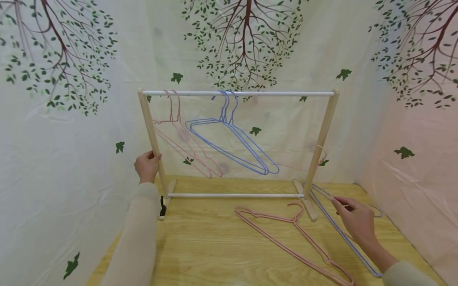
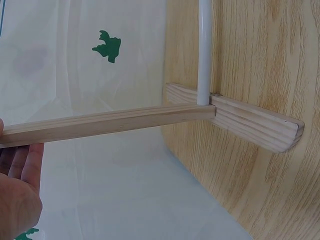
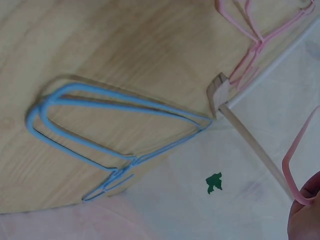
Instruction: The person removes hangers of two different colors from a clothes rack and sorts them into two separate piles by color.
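Observation:
My left hand (image 1: 147,166) grips the left wooden post (image 1: 146,115) of a hanger rack, fingers on the post in the left wrist view. Out at the right, my right hand (image 1: 356,216) pinches a pink hanger (image 3: 287,167) by its bent end, beside the right post (image 1: 323,127). Much of this hanger is faint in the head view. Two pink hangers (image 1: 179,107) hang at the left of the white top bar (image 1: 279,93), with three blue hangers (image 1: 234,109) near its middle.
Pink hangers (image 1: 286,244) lie on the wooden table (image 1: 193,246) before the rack's right foot (image 1: 305,200). Blue hangers (image 1: 343,234) lie under my right hand. A small black item (image 1: 163,206) is at the left foot. Leaf-printed cloth (image 1: 118,99) surrounds the table.

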A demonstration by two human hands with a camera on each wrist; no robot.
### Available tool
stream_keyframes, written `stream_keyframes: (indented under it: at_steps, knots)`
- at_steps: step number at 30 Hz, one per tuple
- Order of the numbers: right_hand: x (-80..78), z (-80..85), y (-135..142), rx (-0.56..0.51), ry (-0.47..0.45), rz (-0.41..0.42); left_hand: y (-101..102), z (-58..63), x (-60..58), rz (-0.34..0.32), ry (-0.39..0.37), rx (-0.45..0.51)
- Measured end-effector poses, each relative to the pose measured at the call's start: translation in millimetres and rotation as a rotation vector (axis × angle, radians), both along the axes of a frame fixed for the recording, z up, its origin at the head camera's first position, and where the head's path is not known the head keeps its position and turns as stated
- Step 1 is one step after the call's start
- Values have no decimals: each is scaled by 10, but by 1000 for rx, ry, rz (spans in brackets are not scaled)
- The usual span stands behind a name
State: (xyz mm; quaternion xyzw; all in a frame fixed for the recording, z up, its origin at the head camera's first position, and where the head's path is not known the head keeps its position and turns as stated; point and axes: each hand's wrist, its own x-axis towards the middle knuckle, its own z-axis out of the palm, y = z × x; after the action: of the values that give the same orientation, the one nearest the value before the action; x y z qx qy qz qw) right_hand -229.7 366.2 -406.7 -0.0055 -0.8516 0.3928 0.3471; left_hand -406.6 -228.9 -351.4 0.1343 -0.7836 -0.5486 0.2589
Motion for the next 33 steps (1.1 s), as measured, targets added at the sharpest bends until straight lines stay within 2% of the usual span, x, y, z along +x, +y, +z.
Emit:
stream_keyframes:
  at_steps: [7, 20, 27, 33]
  knots:
    - [139, -190, 6, 55, -37, 39, -7, 4, 6, -1, 8, -23]
    - [423, -473, -87, 47, -213, 56, -6, -12, -17, 17, 38, -65]
    - [515, -578, -257, 16, -256, 74, -19, -8, -41, 16, 38, -61]
    - [525, -623, -379, -12, -443, 111, -20, -13, -59, 9, 42, -66]
